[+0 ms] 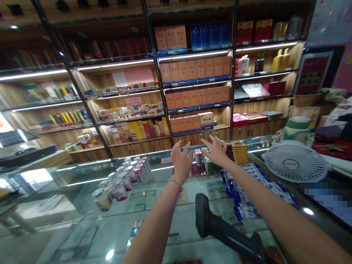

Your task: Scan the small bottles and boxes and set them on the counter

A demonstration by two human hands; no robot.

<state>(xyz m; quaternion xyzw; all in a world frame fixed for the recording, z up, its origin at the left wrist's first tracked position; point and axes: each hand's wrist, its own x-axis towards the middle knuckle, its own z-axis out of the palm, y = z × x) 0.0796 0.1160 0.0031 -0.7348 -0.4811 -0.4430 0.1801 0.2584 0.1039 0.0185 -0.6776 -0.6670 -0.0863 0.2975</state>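
Note:
Both my hands reach out over a glass counter (82, 220). My left hand (181, 159) is raised with its fingers apart and nothing in them; a bracelet (176, 181) circles the wrist. My right hand (216, 150) has its fingers spread toward the left, close to a few small cans: a white and red one (198, 157) and green ones (209, 167). Whether its fingertips touch a can I cannot tell. Below the hands lies a black barcode scanner (220, 227). Blue and white packets (253, 183) are spread under my right forearm.
Rows of cans and jars (118, 183) stand left on the counter. Yellow packs (237, 152) are stacked beyond my right hand. A white fan (294, 161) and a green and white jug (298, 128) stand right. Shelves with orange boxes (198, 99) line the back.

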